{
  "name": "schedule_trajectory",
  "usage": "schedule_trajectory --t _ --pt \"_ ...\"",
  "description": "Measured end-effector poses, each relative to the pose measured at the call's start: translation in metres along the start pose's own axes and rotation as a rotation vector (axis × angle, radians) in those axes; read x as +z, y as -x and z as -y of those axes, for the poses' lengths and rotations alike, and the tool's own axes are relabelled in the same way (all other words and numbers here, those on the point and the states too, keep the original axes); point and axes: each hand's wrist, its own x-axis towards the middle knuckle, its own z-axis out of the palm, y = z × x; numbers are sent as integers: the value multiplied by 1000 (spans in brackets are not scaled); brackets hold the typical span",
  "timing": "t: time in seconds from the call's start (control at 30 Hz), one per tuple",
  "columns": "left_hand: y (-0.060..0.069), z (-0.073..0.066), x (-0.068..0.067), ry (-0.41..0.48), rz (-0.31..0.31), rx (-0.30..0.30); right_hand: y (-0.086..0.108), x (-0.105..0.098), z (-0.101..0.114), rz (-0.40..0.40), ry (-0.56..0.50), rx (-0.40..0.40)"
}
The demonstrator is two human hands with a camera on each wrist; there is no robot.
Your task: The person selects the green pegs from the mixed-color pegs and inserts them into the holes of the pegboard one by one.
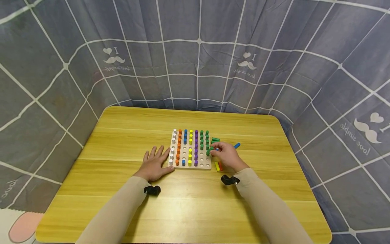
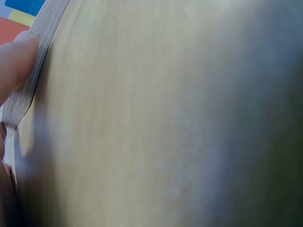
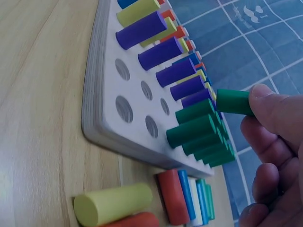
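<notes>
A pale wooden pegboard (image 1: pixel 186 167) holds columns of white, orange, blue, yellow, purple and green pegs. My right hand (image 1: pixel 226 155) pinches a green peg (image 3: pixel 233 101) between thumb and fingers, above the board's right edge beside the standing green pegs (image 3: pixel 191 130). Several round holes (image 3: pixel 124 109) at the near right corner stand unfilled. My left hand (image 1: pixel 153 166) lies with fingers spread at the board's left side, its thumb (image 2: pixel 23 56) touching the board's edge (image 2: pixel 23 90) in the left wrist view.
Loose pegs lie on the table (image 1: pixel 195 210) right of the board: a yellow one (image 3: pixel 113 203), a red one (image 3: pixel 173 196), several blue and green ones and a white one. A grey-blue curtain (image 1: pixel 182 57) with white lines hangs behind the table.
</notes>
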Motion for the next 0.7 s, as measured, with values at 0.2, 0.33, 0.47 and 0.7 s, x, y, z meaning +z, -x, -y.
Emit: schedule_trajectory --t 0.2,0.33,0.47,0.7 --pt "-1 1 0 -5 2 1 -2 3 6 -13 15 -6" --pt "1 0 0 2 -4 2 -5 5 6 -21 15 4" --pt "2 -1 -1 8 -10 6 -7 7 6 -22 7 17" --pt "2 -1 -2 2 5 -2 -8 10 7 -28 10 25"
